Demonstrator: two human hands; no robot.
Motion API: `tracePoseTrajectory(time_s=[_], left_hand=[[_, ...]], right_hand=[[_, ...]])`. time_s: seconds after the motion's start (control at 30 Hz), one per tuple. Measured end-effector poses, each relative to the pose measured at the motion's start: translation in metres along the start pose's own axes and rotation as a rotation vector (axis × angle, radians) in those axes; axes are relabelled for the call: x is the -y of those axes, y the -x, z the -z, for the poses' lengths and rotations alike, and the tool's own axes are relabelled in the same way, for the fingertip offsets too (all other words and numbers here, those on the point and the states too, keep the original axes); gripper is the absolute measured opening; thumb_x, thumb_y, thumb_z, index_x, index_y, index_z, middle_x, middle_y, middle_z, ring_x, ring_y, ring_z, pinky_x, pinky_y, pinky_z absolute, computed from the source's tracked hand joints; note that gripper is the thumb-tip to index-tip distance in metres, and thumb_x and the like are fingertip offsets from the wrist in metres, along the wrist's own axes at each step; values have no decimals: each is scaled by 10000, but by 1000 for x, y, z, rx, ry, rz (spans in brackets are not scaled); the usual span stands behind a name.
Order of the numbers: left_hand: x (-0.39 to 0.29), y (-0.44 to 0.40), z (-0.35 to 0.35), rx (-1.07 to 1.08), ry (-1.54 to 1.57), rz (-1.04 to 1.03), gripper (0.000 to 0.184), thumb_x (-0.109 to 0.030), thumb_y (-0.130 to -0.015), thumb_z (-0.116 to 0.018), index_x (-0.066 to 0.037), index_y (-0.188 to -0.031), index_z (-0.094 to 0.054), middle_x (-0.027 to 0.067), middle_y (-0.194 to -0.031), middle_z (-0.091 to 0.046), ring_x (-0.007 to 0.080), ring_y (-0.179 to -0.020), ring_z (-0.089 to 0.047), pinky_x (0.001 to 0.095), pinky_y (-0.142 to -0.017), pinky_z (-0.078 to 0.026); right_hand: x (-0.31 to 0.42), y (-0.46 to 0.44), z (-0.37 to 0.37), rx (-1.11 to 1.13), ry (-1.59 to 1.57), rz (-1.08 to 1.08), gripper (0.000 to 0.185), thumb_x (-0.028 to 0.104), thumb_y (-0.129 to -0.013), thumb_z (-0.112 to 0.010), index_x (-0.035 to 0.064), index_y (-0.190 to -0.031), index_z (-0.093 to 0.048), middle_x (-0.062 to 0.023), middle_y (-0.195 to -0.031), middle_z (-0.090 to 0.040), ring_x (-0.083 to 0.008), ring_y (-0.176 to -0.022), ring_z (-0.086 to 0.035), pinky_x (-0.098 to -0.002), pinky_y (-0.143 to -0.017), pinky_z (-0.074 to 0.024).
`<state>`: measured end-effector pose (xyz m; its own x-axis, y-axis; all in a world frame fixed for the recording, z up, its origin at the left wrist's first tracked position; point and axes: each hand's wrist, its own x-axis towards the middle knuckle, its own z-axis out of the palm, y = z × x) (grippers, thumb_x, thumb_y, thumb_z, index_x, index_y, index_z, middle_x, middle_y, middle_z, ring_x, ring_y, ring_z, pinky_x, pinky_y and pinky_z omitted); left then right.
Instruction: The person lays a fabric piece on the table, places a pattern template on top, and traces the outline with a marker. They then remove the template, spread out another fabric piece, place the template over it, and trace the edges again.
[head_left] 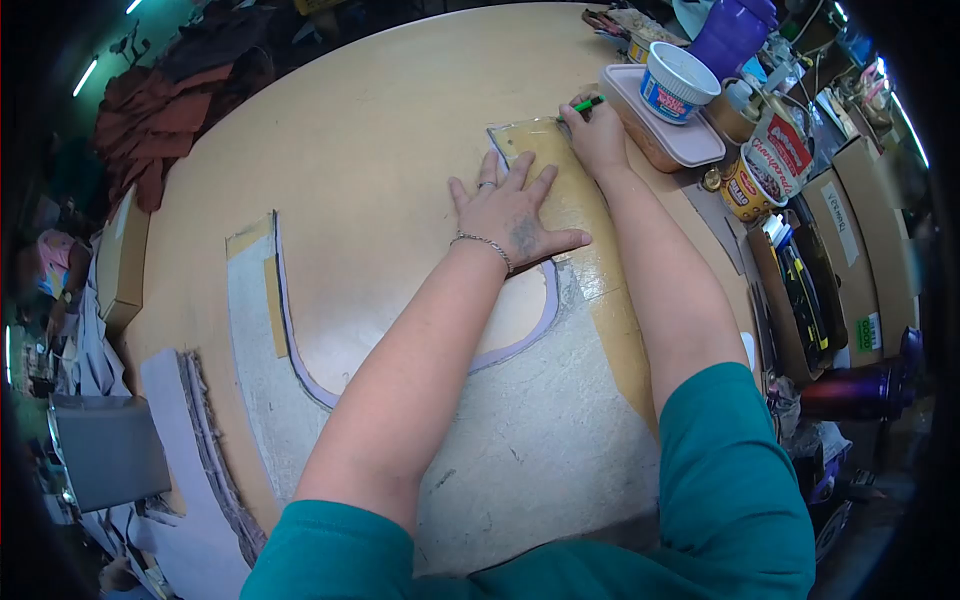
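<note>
A large grey pattern piece (530, 430) with yellow taped edges and a deep U-shaped cutout lies on the wooden table (380, 130). My left hand (515, 215) presses flat with spread fingers on the yellow strip (590, 235) and the table beside it, just above the cutout. At the strip's far end, my right hand (598, 135) grips a green marker (588, 104), its tip close to the top edge. Lilac material (552, 300) shows along the curve under the pattern.
Right of my right hand stand a lidded pink container (690, 145) with a white tub (680, 82) on it, and a yellow tub (748, 190). A box of pens (800, 290) is farther right. Lilac pieces (190, 450) lie left, near reddish cloth (150, 130).
</note>
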<state>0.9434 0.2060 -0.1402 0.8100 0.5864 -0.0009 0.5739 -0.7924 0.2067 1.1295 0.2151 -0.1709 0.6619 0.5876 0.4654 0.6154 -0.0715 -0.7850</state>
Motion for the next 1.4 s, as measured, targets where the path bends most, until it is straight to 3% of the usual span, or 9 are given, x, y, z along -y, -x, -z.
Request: tracePoseTrajectory(time_s=[0.17, 0.37, 0.53, 0.63, 0.73, 0.83, 0.93, 1.17, 1.4], left_hand=[[0, 2, 3, 29, 30, 9, 918, -757, -567, -453, -251, -1310, -270, 29, -1387, -184, 297, -1284, -87, 622, -945, -100], [1, 2, 4, 41, 63, 21, 912, -756, -572, -451, -253, -1310, -270, 28, -1390, -173, 298, -1285, -80, 624, -946, -92], [-1, 3, 9, 61, 48, 14, 919, -763, -569, -447, -257, -1313, -261, 25, -1394, -164, 298, -1286, -71, 624, -947, -90], [1, 3, 10, 71, 52, 12, 921, -769, -570, -435, -262, -1317, -250, 23, -1397, -154, 299, -1288, -61, 627, -945, -89], [0, 5, 14, 82, 50, 11, 922, -776, -575, -419, -265, -1321, -238, 22, -1401, -140, 298, -1290, -47, 631, -942, -87], [1, 3, 12, 74, 24, -4, 921, -778, -584, -404, -257, -1324, -232, 29, -1403, -128, 296, -1292, -33, 631, -943, -86], [3, 0, 6, 58, 19, -55, 914, -774, -595, -395, -241, -1322, -240, 42, -1401, -129, 300, -1291, -29, 637, -938, -92], [22, -16, 4, 53, -11, -180, 854, -723, -615, -442, -202, -1278, -313, 73, -1366, -204, 329, -1277, -92, 660, -914, -125], [23, -22, -1, -15, -2, -233, 840, -717, -590, -487, -199, -1237, -353, 65, -1350, -215, 327, -1264, -140, 650, -908, -153]], right_hand=[[40, 89, 68, 114, 236, -9, 162, 142, -795, -533, -2, -855, -488, -202, -771, -551, -369, -736, -532, -385, -615, -412], [94, 313, 264, 244, 332, -152, 136, -30, -757, -539, -9, -878, -483, -123, -818, -514, -205, -772, -524, -272, -676, -417], [142, 327, 310, 391, 293, -479, 90, 62, -775, -547, -3, -802, -491, -92, -734, -534, -145, -711, -531, -241, -662, -417], [127, 260, 259, 211, -134, -427, 41, 41, -807, -510, 28, -822, -474, -6, -723, -480, -71, -665, -471, -200, -594, -383], [107, 158, 172, 368, -303, -272, 83, 96, -819, -535, 38, -796, -481, 12, -702, -474, -55, -642, -451, -195, -560, -363], [89, 57, 78, 348, -276, -154, 211, 203, -817, -543, 22, -715, -507, -25, -632, -515, -86, -575, -474, -224, -519, -372], [66, -12, 7, 325, -441, -187, 220, 230, -814, -553, 17, -850, -507, -54, -728, -564, -97, -615, -526, -219, -523, -411], [18, -23, -51, 340, -477, -112, 245, 234, -791, -595, 21, -866, -502, -39, -733, -548, -87, -612, -503, -211, -535, -405], [18, -25, -60, 462, -96, -40, 298, 269, -765, -609, -4, -862, -536, -99, -741, -592, -178, -680, -567, -297, -634, -452]])
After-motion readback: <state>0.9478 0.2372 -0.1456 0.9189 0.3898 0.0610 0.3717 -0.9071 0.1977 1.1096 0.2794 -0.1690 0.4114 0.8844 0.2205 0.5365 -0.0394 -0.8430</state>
